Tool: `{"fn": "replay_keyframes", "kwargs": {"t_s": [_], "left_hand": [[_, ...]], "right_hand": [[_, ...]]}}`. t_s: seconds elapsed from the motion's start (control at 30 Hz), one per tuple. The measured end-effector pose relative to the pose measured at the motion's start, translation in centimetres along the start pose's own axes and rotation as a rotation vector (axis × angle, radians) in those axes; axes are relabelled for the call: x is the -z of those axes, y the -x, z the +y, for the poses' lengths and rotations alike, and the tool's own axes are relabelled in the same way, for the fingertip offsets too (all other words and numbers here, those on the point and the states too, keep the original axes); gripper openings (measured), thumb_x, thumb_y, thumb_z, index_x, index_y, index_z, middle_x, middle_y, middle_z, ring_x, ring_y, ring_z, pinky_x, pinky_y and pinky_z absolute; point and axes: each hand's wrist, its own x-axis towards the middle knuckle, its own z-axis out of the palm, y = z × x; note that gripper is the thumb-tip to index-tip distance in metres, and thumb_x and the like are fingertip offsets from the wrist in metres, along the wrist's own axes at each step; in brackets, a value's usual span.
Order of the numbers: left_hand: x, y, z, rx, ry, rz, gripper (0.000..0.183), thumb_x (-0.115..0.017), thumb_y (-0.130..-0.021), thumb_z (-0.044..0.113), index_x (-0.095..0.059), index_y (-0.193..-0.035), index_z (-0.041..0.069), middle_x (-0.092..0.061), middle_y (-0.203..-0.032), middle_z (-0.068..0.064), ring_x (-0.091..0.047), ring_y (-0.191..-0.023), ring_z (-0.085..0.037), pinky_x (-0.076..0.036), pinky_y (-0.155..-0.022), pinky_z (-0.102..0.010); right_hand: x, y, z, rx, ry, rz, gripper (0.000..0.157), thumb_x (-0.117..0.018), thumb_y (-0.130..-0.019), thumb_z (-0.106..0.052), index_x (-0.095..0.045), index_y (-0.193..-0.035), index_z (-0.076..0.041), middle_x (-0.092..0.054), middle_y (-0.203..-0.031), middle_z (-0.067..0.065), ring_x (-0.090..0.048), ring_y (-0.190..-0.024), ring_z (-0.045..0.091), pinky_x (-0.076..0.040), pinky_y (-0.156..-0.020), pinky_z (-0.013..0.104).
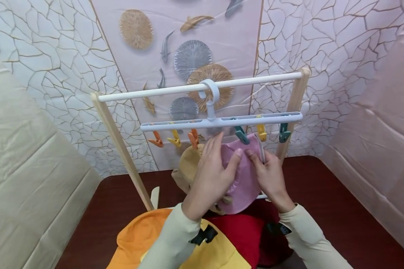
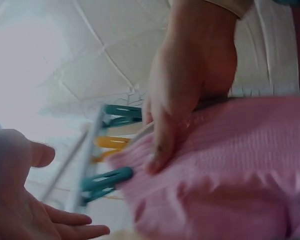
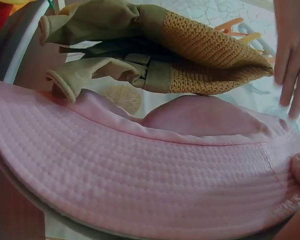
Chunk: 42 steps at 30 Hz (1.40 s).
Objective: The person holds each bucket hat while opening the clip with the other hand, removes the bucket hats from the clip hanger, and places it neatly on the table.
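Note:
A pink bucket hat (image 1: 244,179) with a stitched brim hangs below the pale blue hanger (image 1: 175,124). My right hand (image 1: 272,177) pinches the hat near its upper edge, thumb on the pink cloth in the left wrist view. A teal clothespin (image 2: 107,180) meets the hat's corner; a yellow clothespin (image 2: 112,142) is just beside it. My left hand (image 1: 210,175) is at the hat's left side, its fingers extended and holding nothing in the left wrist view. Behind it a tan woven hat (image 3: 215,55) with a khaki brim hangs by the orange clothespin (image 1: 193,137).
The hanger hooks over a white rod (image 1: 148,92) on a wooden stand (image 1: 121,149). More clothespins hang at both ends. Orange (image 1: 141,231), yellow (image 1: 219,250) and red (image 1: 239,231) hats lie in front on the dark red table (image 1: 84,220).

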Motion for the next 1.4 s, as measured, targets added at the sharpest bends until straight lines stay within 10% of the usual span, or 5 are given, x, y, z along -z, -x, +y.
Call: {"fn": "replay_keyframes", "kwargs": {"t_s": [0.2,0.43,1.07,1.4], "left_hand": [[-1.3,-3.0,-1.1,0.064,0.397,-0.075,0.044,-0.048,-0.105,0.028,-0.05,-0.14,0.002,-0.064,-0.126,-0.016,-0.063,-0.109,-0.02,-0.05,-0.096,-0.034],[-2.5,-3.6,-1.8,0.096,0.705,-0.026,0.036,-0.055,-0.102,0.014,-0.053,-0.131,-0.008,-0.065,-0.123,-0.023,-0.063,-0.115,-0.026,-0.049,-0.099,-0.031],[-4.2,-4.3,-1.9,0.061,0.86,0.152,0.027,-0.058,-0.101,0.016,-0.065,-0.118,-0.003,-0.071,-0.108,-0.021,-0.067,-0.105,-0.03,-0.05,-0.099,-0.031],[-3.0,-4.5,-2.0,0.098,0.661,0.016,0.041,-0.061,-0.1,0.022,-0.055,-0.131,-0.005,-0.067,-0.122,-0.018,-0.066,-0.112,-0.022,-0.049,-0.098,-0.027]], "right_hand": [[-0.4,0.1,-0.1,0.007,0.048,-0.023,0.03,-0.061,-0.1,-0.029,-0.069,-0.095,0.0,-0.062,-0.068,0.013,-0.055,-0.056,0.012,-0.045,-0.047,0.026],[-0.5,0.2,-0.3,0.014,0.067,-0.037,0.027,-0.062,-0.099,-0.027,-0.07,-0.097,-0.001,-0.069,-0.077,0.015,-0.059,-0.063,0.016,-0.048,-0.053,0.025],[0.5,1.9,0.4,-0.092,0.051,-0.047,0.03,-0.062,-0.1,-0.027,-0.068,-0.097,0.001,-0.059,-0.071,0.01,-0.052,-0.062,0.011,-0.045,-0.055,0.024],[3.3,4.7,-0.9,-0.064,0.022,0.022,0.02,-0.064,-0.098,-0.021,-0.07,-0.104,-0.003,-0.07,-0.084,0.011,-0.064,-0.069,0.011,-0.054,-0.06,0.024]]}}
